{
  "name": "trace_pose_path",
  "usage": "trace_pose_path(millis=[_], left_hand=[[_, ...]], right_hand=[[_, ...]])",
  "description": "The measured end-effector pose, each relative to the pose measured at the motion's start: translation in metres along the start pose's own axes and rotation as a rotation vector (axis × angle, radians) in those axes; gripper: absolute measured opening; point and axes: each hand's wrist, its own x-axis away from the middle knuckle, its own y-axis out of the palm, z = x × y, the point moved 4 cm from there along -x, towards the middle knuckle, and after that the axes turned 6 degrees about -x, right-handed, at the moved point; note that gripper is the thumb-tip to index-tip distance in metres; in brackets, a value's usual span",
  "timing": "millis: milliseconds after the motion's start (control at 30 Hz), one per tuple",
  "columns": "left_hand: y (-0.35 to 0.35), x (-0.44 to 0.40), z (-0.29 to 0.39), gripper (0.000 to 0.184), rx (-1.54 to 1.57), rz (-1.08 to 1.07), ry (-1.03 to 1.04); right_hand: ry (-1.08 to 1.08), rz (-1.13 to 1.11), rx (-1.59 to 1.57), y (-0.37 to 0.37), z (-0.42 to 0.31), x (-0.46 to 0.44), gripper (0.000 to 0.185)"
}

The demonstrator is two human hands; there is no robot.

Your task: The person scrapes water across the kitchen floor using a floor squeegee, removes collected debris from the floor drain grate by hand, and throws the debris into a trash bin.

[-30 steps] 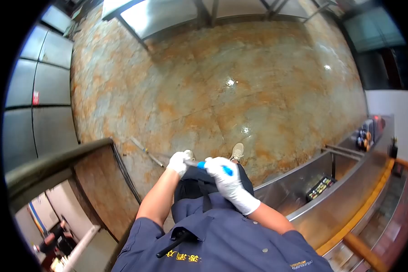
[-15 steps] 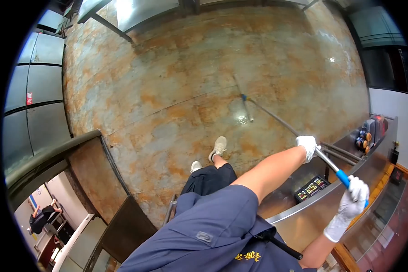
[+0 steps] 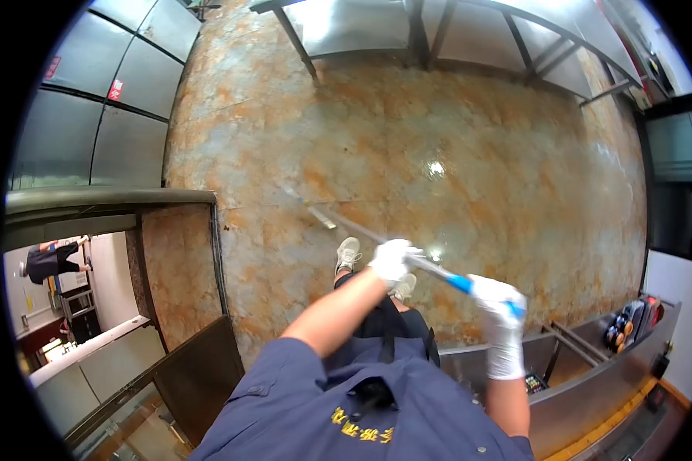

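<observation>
White gloves cover both my hands. My left hand (image 3: 392, 260) is closed around the middle of a long-handled floor squeegee (image 3: 438, 270), just above my shoes. My right hand (image 3: 500, 298) grips the blue upper end of the handle, further right. From my left hand the grey pole slants away to the left, down to a narrow bar-shaped head on the floor. That head is partly blurred. Beneath it the tiled floor (image 3: 500, 184), mottled orange and grey, looks wet and shiny.
Steel cabinets (image 3: 134, 77) line the far left. A steel table (image 3: 361, 31) on legs stands at the back. A metal counter (image 3: 592, 407) with small items runs along the right. Through an opening at the left, a person (image 3: 50, 261) in dark clothing shows.
The squeegee head has swept left across the floor, and both hands have moved left with the handle. My view has turned, so the cabinets and table show more.
</observation>
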Motion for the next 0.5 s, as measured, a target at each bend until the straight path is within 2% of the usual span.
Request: trace_pose_path(millis=[33,67,100,133,167,200,233,300,333,367,433,467,500], left_hand=[[0.006,0.033,-0.082,0.031,-0.125,0.300,0.179],[-0.007,0.057,-0.155,0.029,0.044,0.049,-0.116],[-0.010,0.086,-0.231,0.018,-0.186,0.041,-0.027],[-0.017,0.087,-0.277,0.010,0.140,0.032,-0.089],[-0.023,0.087,-0.323,0.010,0.466,0.045,-0.154],[-0.045,0.053,-0.340,0.015,0.288,0.020,-0.179],[-0.063,0.027,-0.350,0.020,0.122,-0.009,-0.213],[-0.067,0.018,-0.354,0.031,-0.170,-0.115,-0.325],[-0.054,-0.016,-0.335,0.032,-0.158,-0.103,-0.366],[-0.081,-0.050,-0.268,0.013,-0.258,-0.287,-0.263],[-0.047,-0.098,-0.195,0.011,-0.207,-0.363,-0.224],[-0.009,-0.122,-0.161,0.013,-0.275,-0.401,-0.261],[-0.032,-0.136,-0.098,0.022,-0.211,-0.453,-0.154]], right_hand=[[0.057,-0.108,0.074,0.053,0.033,-0.015,0.012],[0.110,-0.218,0.129,0.105,0.068,-0.024,0.012],[0.149,-0.317,0.188,0.146,0.104,-0.030,0.015],[0.264,-0.347,0.007,0.188,0.133,-0.034,0.016],[0.370,-0.303,-0.056,0.221,0.166,-0.043,0.019],[0.355,-0.205,-0.144,0.243,0.185,-0.054,0.022],[0.321,-0.096,-0.196,0.250,0.206,-0.069,0.017],[0.037,0.005,0.190,0.223,0.193,-0.104,0.013],[-0.018,0.082,0.229,0.202,0.170,-0.113,0.012],[-0.078,0.156,0.266,0.179,0.138,-0.121,0.010],[0.025,0.349,-0.253,0.116,0.097,-0.117,0.012],[-0.010,0.342,-0.241,0.088,0.066,-0.109,0.014],[-0.045,0.377,-0.258,0.061,0.037,-0.094,0.008]])
